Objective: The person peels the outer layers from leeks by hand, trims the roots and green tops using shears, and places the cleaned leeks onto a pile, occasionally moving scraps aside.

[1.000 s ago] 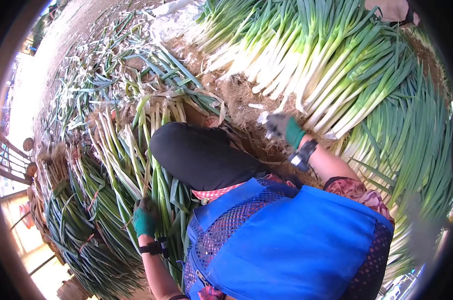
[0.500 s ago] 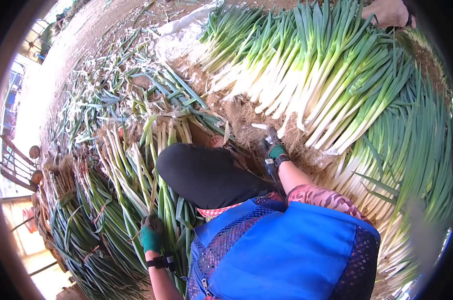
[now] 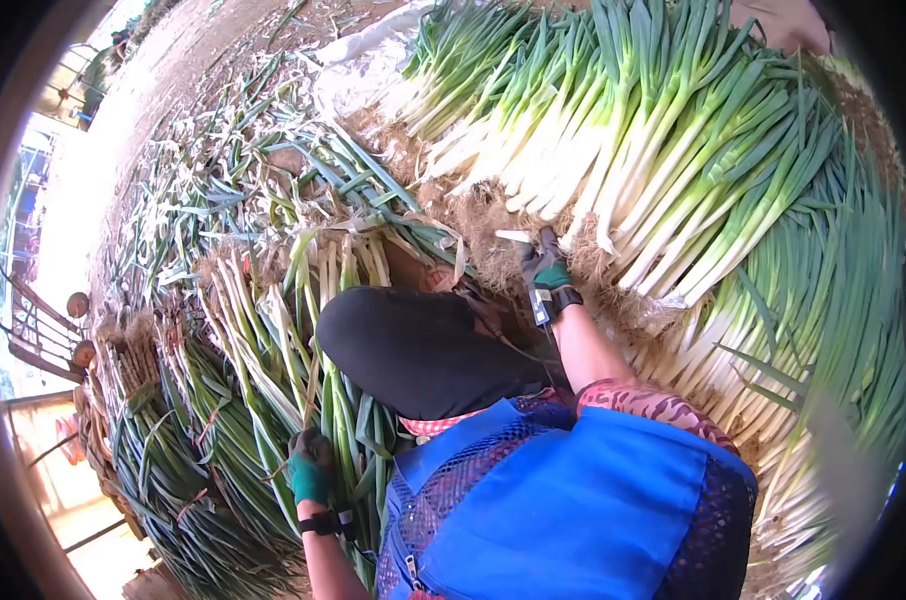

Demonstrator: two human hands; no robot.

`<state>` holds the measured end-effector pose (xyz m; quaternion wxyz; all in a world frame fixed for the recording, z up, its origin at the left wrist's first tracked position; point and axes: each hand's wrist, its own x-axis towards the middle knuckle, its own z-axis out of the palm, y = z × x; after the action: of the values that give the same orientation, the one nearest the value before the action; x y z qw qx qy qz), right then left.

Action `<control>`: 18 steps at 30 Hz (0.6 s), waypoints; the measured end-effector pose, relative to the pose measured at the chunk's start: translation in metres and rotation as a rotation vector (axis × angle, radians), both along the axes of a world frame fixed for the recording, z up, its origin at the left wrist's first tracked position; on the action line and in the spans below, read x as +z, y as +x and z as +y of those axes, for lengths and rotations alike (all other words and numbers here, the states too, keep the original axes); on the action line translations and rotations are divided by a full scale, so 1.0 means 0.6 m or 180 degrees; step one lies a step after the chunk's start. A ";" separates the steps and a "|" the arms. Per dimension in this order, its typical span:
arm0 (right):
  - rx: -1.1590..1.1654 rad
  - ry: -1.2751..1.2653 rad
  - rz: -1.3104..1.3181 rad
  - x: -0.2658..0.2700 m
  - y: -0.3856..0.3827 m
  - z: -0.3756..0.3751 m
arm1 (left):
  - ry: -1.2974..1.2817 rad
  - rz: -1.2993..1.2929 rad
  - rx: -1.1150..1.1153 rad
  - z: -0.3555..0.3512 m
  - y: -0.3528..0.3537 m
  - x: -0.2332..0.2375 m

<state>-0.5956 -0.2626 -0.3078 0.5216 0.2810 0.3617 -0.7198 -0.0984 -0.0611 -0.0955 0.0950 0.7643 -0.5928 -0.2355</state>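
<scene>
My left hand (image 3: 311, 466), in a grey and green glove, is closed around a long green onion stalk (image 3: 314, 395) in the unpeeled pile beside my knee. My right hand (image 3: 545, 266), gloved alike, is closed at the rooty end of the cleaned green onions (image 3: 583, 165). A short, narrow white piece (image 3: 514, 236) sticks out leftward from its fingers; its kind does not show. Dry brown roots (image 3: 488, 240) lie around that hand. Both wrists wear black bands, and a small device sits at the right wrist.
Tied bundles of green onions (image 3: 143, 430) lie at the left. Stripped leaves (image 3: 213, 190) litter the ground ahead. More green onions (image 3: 823, 290) spread along the right. My bent knee (image 3: 398, 340) is between my hands. Part of a person (image 3: 788, 22) shows at the top right.
My right hand has moved slightly up and left with the white piece, its wrist turning so the device shows more. My left hand stays at the same stalks.
</scene>
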 end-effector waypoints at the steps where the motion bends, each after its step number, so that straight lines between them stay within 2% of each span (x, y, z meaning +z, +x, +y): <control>1: 0.0168 -0.0036 0.0066 0.019 0.005 -0.010 | 0.0007 -0.0014 0.0026 -0.002 -0.003 0.002; 3: 0.0615 0.0044 0.0296 0.111 0.029 -0.037 | 0.0060 -0.0047 0.0008 -0.005 -0.003 0.003; 4: 0.0615 -0.0794 0.0030 0.064 0.022 -0.076 | 0.0088 -0.0064 0.0005 -0.005 -0.003 0.003; 5: 0.0701 -0.0393 -0.0334 0.142 0.033 -0.093 | 0.0076 -0.0036 0.0029 -0.005 -0.004 0.004; 6: 0.0616 -0.0521 -0.0795 0.157 0.039 -0.123 | 0.0054 -0.0008 0.0066 -0.006 -0.006 0.004; 7: 0.0659 -0.0451 -0.0358 0.160 0.052 -0.145 | 0.0037 0.0016 0.0105 -0.002 -0.006 0.005; 8: 0.0698 -0.0391 0.0083 0.158 0.059 -0.167 | -0.0013 0.0089 0.0148 0.001 -0.005 0.005; 9: 0.0873 -0.0535 -0.0179 0.113 0.049 -0.192 | -0.0076 0.0163 0.0192 0.003 -0.006 0.004; 10: 0.1193 -0.0783 0.0227 0.046 0.038 -0.202 | -0.0141 0.0237 0.0244 0.005 -0.006 0.003; 12: 0.1403 -0.0027 0.0210 0.019 0.030 -0.201 | -0.0208 0.0222 0.0253 0.011 -0.007 0.004; 13: 0.1328 0.0091 0.0115 0.003 0.027 -0.201 | -0.0230 0.0212 0.0249 0.012 -0.006 0.004; 14: 0.1241 0.0219 0.0019 0.007 0.030 -0.195 | -0.0142 0.0240 0.0309 0.012 -0.001 0.001; 16: 0.1564 0.0218 0.0578 0.012 0.027 -0.176 | 0.0058 0.0312 0.0408 0.010 0.023 -0.019; 17: 0.1603 0.0190 0.0693 0.041 0.028 -0.160 | 0.0343 0.0958 0.0657 0.014 0.064 -0.052; 18: 0.1662 0.0156 0.0809 0.067 0.030 -0.146 | 0.0507 0.1498 0.0741 0.001 0.072 -0.041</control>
<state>-0.5775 -0.3503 -0.2677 0.6329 0.0985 0.5016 -0.5816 -0.0549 -0.0607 -0.1200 0.1961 0.7566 -0.4422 -0.4400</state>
